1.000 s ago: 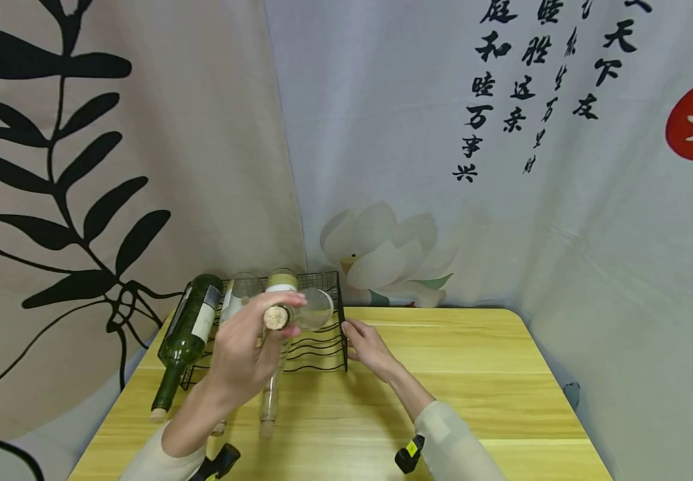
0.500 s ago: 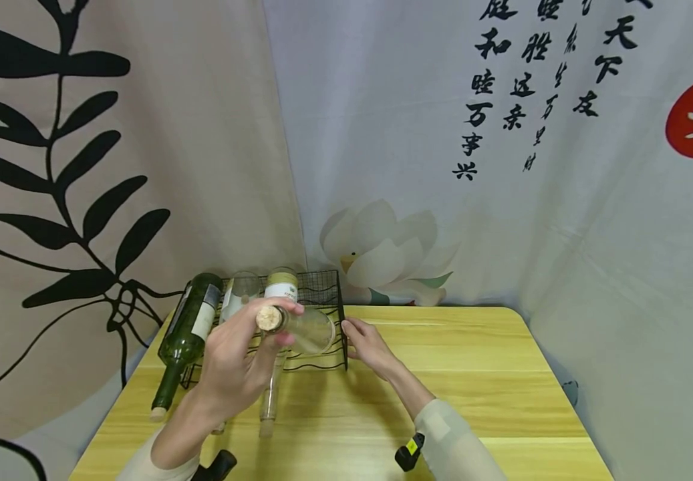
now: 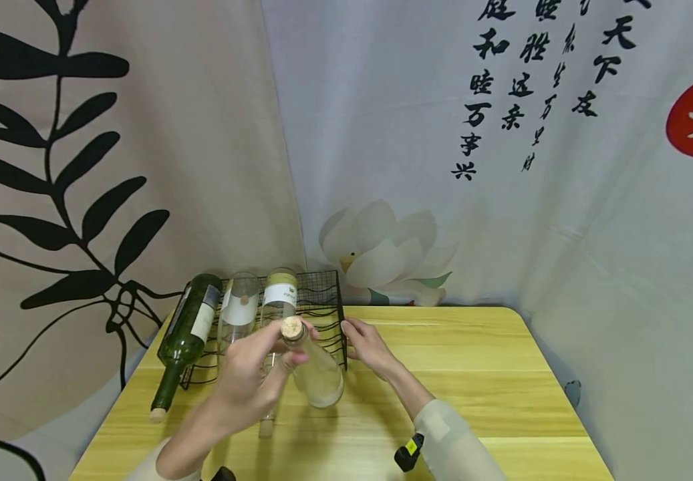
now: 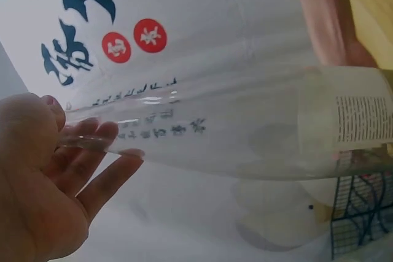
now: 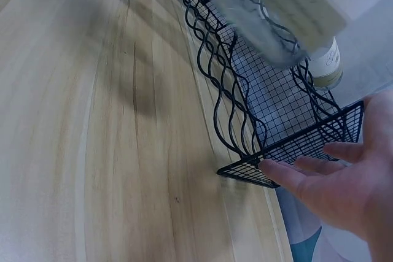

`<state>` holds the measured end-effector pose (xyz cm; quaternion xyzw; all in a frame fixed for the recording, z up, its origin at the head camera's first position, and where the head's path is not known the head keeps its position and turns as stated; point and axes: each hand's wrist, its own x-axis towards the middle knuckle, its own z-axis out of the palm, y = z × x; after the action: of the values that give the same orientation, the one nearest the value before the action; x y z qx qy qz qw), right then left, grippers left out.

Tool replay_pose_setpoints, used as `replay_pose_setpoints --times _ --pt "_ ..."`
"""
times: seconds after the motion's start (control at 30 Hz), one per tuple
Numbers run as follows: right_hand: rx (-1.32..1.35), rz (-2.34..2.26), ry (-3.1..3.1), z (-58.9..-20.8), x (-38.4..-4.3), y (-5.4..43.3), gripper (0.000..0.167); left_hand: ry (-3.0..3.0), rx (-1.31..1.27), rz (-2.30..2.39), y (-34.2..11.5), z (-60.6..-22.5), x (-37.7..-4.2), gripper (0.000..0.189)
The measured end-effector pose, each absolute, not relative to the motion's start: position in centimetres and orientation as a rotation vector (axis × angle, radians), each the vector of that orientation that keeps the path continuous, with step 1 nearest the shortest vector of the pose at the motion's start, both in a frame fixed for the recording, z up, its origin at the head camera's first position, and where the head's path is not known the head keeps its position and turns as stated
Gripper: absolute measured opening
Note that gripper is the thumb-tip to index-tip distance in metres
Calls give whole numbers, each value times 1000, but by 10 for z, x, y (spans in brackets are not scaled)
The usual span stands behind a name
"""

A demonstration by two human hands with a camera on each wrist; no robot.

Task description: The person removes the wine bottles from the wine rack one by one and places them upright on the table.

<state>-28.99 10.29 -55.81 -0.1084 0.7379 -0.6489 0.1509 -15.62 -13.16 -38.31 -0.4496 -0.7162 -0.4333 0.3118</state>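
In the head view my left hand (image 3: pixel 250 384) grips a clear glass bottle (image 3: pixel 320 381) by its neck, just below the cork (image 3: pixel 293 328). The bottle slants, its base toward the lower right, over the front right part of a black wire rack (image 3: pixel 343 321). A pale printed label (image 4: pixel 362 111) shows on it in the left wrist view. At the rack's right end, my right hand (image 3: pixel 372 347) touches the mesh side with extended fingers (image 5: pixel 285 173). The held bottle's base looks blurred above the rack in the right wrist view.
On the rack's left part lie a green corked bottle (image 3: pixel 182 334), a clear bottle with a white label (image 3: pixel 240 307), and another clear one with a gold band (image 3: pixel 280 294). Their necks point toward the front of the wooden table (image 3: pixel 466 374). A printed curtain (image 3: pixel 382 133) hangs behind.
My left hand has tilted the clear bottle so its base swings down and toward me, more of its body showing. The neck first shifted left, then right. My right hand stays at the rack.
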Motion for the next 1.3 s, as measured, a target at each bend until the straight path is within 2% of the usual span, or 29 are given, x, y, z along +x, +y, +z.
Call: replay_pose_setpoints --times 1.0,1.3 --pt "-347 -1884 2097 -558 -292 102 73 -2076 -1238 -1206 -120 -429 -144 22" --pt "-350 -1882 2094 -558 -291 102 74 -2087 -1251 -1204 -117 -435 -143 27"
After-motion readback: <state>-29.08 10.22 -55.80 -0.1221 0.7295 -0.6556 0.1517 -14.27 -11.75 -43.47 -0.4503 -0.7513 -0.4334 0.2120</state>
